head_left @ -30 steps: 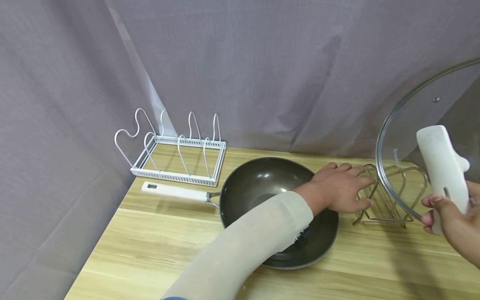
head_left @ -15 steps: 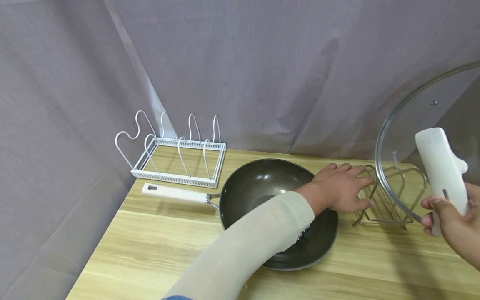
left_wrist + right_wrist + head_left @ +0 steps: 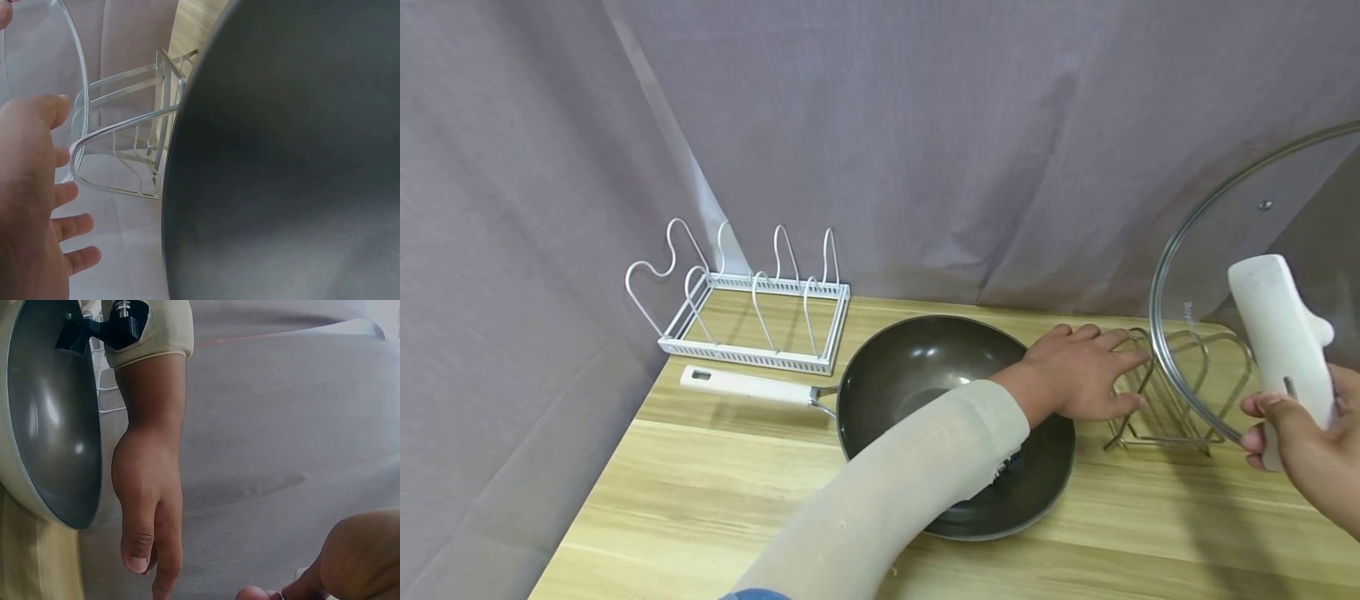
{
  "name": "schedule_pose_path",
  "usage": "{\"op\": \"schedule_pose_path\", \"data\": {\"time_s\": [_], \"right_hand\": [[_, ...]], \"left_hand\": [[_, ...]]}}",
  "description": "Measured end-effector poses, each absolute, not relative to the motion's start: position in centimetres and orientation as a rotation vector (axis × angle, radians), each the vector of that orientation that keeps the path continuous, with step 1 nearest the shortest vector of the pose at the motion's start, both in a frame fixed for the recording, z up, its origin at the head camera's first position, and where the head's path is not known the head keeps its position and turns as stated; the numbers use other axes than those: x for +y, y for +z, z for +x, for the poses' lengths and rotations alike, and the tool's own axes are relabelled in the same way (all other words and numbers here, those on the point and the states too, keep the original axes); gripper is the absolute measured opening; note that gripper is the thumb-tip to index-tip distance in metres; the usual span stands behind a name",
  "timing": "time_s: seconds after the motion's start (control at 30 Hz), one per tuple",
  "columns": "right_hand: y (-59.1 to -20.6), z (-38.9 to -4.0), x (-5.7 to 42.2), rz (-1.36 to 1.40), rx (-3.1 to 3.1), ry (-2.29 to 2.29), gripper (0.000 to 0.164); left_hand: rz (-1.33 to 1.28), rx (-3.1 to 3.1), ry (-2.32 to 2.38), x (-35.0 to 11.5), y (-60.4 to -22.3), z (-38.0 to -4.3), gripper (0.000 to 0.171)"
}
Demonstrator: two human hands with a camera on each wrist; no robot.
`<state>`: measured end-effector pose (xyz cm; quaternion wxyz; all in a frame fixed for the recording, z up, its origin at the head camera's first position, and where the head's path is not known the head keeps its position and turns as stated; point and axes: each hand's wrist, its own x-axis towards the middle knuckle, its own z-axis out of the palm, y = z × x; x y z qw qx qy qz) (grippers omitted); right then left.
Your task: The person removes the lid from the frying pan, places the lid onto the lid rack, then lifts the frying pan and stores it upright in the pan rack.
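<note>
My left hand point(image 3: 1078, 375) reaches across the dark wok point(image 3: 925, 358), its fingers spread at the near loop of a gold wire rack point(image 3: 1157, 439). In the left wrist view, the fingers of this left hand point(image 3: 28, 175) lie beside the rack's rounded loop point(image 3: 119, 127). On the right, my right hand point(image 3: 1311, 442) grips the white handle point(image 3: 1277, 325) of a large glass lid point(image 3: 1217, 242). The lid stands on edge, and its metal rim overlaps the rack's loops. Only part of the right hand point(image 3: 362, 556) shows in its wrist view.
A white rack point(image 3: 748, 356) with upright wire loops stands at the back left of the wooden table point(image 3: 700, 492). The wok's white handle point(image 3: 745, 385) points left in front of it. A grey curtain point(image 3: 910, 150) hangs behind the table.
</note>
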<state>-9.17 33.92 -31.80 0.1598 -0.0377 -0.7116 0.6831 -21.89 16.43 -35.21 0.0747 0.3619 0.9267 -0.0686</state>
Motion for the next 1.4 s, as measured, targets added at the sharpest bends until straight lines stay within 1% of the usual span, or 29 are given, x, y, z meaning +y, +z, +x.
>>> {"op": "schedule_pose_path", "data": {"time_s": [0.13, 0.3, 0.5, 0.7, 0.9, 1.17, 1.4], "right_hand": [[-32.1, -9.3, 34.1, -0.144, -2.019, 1.974, 0.026], [-32.1, -9.3, 34.1, -0.165, -2.022, 1.960, 0.030], [-31.9, -9.1, 33.8, -0.107, -2.035, 1.939, 0.030], [-31.9, -8.9, 33.8, -0.058, -2.089, 1.871, 0.034], [-31.8, -9.2, 34.1, -0.047, -2.172, 1.762, 0.031], [-32.1, -9.0, 34.0, -0.066, -2.069, 1.885, 0.031], [-32.3, -9.5, 34.4, 0.034, -2.147, 1.784, 0.040]], "left_hand": [[1.077, 2.772, -0.200, 16.7, -35.2, -21.8, 0.069], [1.070, 2.770, -0.196, 16.9, -35.2, -21.8, 0.070], [1.065, 2.771, -0.201, 17.1, -35.1, -21.9, 0.070], [1.034, 2.762, -0.193, 17.2, -34.9, -21.9, 0.071], [1.045, 2.765, -0.187, 17.3, -34.6, -21.9, 0.071], [1.046, 2.755, -0.208, 17.8, -34.4, -21.9, 0.070], [1.023, 2.741, -0.235, 18.0, -34.5, -22.1, 0.070]]}}
